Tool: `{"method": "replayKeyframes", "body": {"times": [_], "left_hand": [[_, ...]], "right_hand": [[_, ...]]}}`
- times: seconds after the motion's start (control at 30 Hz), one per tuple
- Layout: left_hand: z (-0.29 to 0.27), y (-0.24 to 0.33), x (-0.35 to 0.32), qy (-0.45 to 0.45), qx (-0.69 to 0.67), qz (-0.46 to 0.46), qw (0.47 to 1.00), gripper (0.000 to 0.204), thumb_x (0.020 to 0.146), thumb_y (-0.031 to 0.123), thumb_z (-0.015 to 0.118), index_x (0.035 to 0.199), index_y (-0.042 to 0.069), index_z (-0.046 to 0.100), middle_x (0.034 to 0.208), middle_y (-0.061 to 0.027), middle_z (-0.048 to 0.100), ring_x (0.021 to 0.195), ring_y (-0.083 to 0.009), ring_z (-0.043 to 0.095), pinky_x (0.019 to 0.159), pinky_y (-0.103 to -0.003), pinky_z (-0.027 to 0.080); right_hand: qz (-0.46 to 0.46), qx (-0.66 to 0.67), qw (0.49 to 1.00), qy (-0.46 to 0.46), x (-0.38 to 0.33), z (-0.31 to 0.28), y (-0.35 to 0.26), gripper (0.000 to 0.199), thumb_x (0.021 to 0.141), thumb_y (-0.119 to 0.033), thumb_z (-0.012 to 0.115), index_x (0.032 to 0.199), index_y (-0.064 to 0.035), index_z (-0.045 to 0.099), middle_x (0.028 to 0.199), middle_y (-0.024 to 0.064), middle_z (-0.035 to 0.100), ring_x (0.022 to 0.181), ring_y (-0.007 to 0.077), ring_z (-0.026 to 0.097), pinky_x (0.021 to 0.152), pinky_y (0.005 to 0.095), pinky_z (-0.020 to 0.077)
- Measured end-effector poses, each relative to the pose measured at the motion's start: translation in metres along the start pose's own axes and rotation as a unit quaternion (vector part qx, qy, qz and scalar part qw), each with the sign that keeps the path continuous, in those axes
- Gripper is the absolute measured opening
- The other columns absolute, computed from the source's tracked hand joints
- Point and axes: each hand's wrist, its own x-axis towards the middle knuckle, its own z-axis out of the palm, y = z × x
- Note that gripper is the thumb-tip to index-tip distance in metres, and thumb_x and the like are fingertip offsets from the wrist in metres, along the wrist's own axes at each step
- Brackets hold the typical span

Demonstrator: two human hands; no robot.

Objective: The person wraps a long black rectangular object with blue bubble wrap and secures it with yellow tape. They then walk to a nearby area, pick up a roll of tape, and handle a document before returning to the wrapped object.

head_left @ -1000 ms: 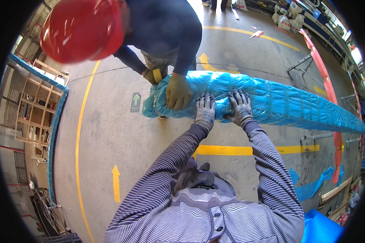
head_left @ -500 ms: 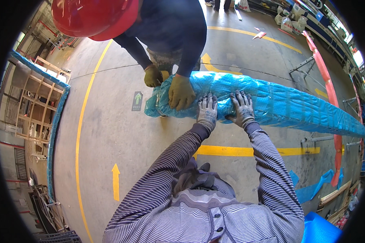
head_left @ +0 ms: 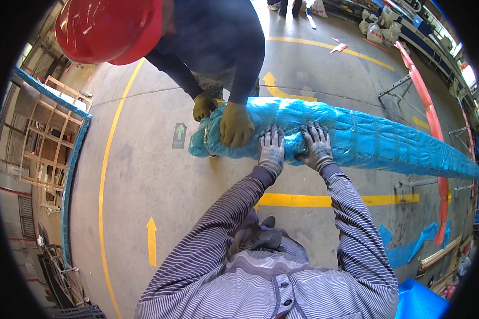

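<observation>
A long bundle wrapped in blue plastic film (head_left: 378, 135) stretches from the middle of the view to the far right. My left hand (head_left: 272, 149), in a grey glove, lies with its fingers stretched on the near side of the wrap. Beside it my right hand (head_left: 317, 144), gloved alike, presses flat with fingers apart on the bundle. Left of my hands, a co-worker's gloved hand (head_left: 236, 126) rests on the wrapped end. The co-worker's other gloved hand (head_left: 203, 107) is at the end's far corner; what its fingers hold is hidden.
A co-worker in a red helmet (head_left: 112, 29) leans over the bundle's left end. Wooden framing edged in blue (head_left: 53, 133) stands at the left. A red wrapped strip (head_left: 434, 122) crosses the right side near metal stands (head_left: 396, 90). Blue film (head_left: 420, 300) lies lower right.
The co-worker's helmet and body have shifted left and nearer. The bundle's left end appears slightly lower in view. My hands stay pressed on the wrap.
</observation>
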Motion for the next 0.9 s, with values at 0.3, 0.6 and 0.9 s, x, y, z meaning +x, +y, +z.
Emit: {"method": "replayKeyframes", "body": {"times": [0.3, 0.6, 0.9], "left_hand": [[-0.016, 0.002, 0.004, -0.081, -0.038, -0.002, 0.996, 0.092, 0.088, 0.031, 0.072, 0.162, 0.0, 0.026, 0.168, -0.0262, 0.021, 0.155, -0.0455, 0.021, 0.126, -0.06, 0.015], [-0.009, 0.003, 0.002, -0.077, -0.031, -0.006, 0.997, 0.1, 0.085, 0.032, 0.076, 0.163, -0.001, 0.023, 0.169, -0.0262, 0.02, 0.155, -0.0464, 0.02, 0.125, -0.06, 0.017], [-0.02, 0.005, 0.002, -0.062, -0.024, -0.011, 0.998, 0.096, 0.085, 0.029, 0.073, 0.162, -0.001, 0.024, 0.168, -0.0251, 0.021, 0.155, -0.0458, 0.022, 0.124, -0.06, 0.02]], "right_hand": [[0.009, -0.028, 0.998, -0.052, 0.002, -0.005, 0.002, 0.117, 0.076, -0.064, 0.082, 0.166, -0.0183, 0.023, 0.172, 0.0157, 0.019, 0.158, 0.0369, 0.019, 0.129, 0.0596, 0.0081], [0.005, -0.022, 0.999, -0.042, 0.0, -0.003, 0.002, 0.113, 0.077, -0.064, 0.081, 0.164, -0.0179, 0.027, 0.171, 0.016, 0.02, 0.158, 0.037, 0.02, 0.13, 0.0595, 0.0095], [0.006, -0.018, 0.999, -0.033, -0.001, -0.006, 0.0, 0.111, 0.077, -0.063, 0.081, 0.163, -0.0172, 0.029, 0.171, 0.017, 0.022, 0.158, 0.0372, 0.02, 0.129, 0.0596, 0.0103]]}}
